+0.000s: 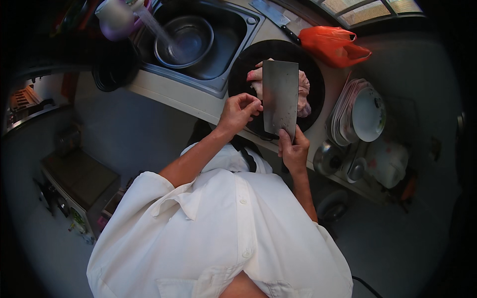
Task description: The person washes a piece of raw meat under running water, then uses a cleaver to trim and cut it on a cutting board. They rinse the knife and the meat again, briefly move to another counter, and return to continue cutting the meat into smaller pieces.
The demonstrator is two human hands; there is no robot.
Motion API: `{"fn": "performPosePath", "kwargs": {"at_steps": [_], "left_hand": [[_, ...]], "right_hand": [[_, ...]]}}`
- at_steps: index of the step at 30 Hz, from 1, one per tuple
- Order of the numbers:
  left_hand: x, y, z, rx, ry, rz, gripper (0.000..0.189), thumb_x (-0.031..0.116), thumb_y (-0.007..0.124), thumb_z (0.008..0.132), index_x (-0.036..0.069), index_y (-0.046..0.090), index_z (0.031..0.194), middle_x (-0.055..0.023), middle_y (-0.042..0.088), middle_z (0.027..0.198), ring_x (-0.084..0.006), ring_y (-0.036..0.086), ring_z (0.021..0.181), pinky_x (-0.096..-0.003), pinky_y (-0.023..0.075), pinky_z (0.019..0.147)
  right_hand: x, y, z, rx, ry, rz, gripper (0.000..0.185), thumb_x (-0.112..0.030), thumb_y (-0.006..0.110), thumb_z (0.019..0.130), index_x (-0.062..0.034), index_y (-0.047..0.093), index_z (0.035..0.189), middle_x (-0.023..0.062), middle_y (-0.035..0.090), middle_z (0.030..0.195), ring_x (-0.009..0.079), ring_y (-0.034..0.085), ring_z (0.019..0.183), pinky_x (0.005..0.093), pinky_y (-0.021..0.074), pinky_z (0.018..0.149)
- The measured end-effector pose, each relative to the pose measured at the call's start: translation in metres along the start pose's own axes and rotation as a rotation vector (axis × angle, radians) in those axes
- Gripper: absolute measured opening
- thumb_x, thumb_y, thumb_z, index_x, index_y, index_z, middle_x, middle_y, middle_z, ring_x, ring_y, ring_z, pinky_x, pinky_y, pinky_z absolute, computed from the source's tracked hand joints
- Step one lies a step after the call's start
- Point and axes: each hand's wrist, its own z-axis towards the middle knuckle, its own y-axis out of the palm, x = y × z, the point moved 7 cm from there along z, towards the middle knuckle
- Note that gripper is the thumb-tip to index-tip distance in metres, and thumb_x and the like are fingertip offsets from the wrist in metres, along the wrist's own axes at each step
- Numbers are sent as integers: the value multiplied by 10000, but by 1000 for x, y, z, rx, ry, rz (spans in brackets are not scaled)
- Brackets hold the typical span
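Raw meat, apparently poultry [304, 87], lies on a round black cutting board [315, 70] on the counter. My right hand [294, 149] grips a cleaver [280, 97], whose broad blade is above the meat and hides its middle. Left of the blade, my left hand [240, 113] is raised near the board's edge, thumb and index fingertips close together. Its fingertips are close to the blade; whether they touch it or pinch something small cannot be told.
Water runs into a metal bowl [201, 46] in the steel sink [233, 61] at upper left. Behind the board lie a second knife [274, 13] and a red plastic bag [328, 43]. Stacked plates [367, 115] and a metal lid [328, 158] stand to the right.
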Motion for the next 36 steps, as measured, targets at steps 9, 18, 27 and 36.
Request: {"fn": "performPosePath", "kwargs": {"at_steps": [9,18,27,36], "left_hand": [[36,-43,-18,-154,-127,-553,813,691,515,1062,-34,581,1423,-185,752,1238,-244,767,1112,-397,661,903],[41,-41,-22,-14,-42,-28,487,305,909,903,43,759,1285,-86,770,1000,-127,721,927,-301,572,854],[58,-31,-37,23,109,-155,440,209,858,946,19,704,1312,-52,769,977,-67,701,831,-221,562,764],[58,-36,-41,75,173,-200,345,320,796,1017,76,759,1257,11,754,964,-25,651,858,-189,490,778]], "right_hand": [[-54,-17,-15,220,-770,-866,496,29,782,788,-133,798,1256,52,578,756,239,592,620,386,473,567],[-66,-20,-32,201,-888,-900,644,122,688,625,-62,798,1233,61,638,793,244,619,670,372,461,606],[-70,-24,-41,251,-956,-909,605,79,690,644,-17,777,1235,67,678,860,222,662,718,353,480,638],[-74,-22,-37,268,-991,-893,577,103,688,650,-14,778,1207,58,670,850,215,654,712,352,482,639]]}}
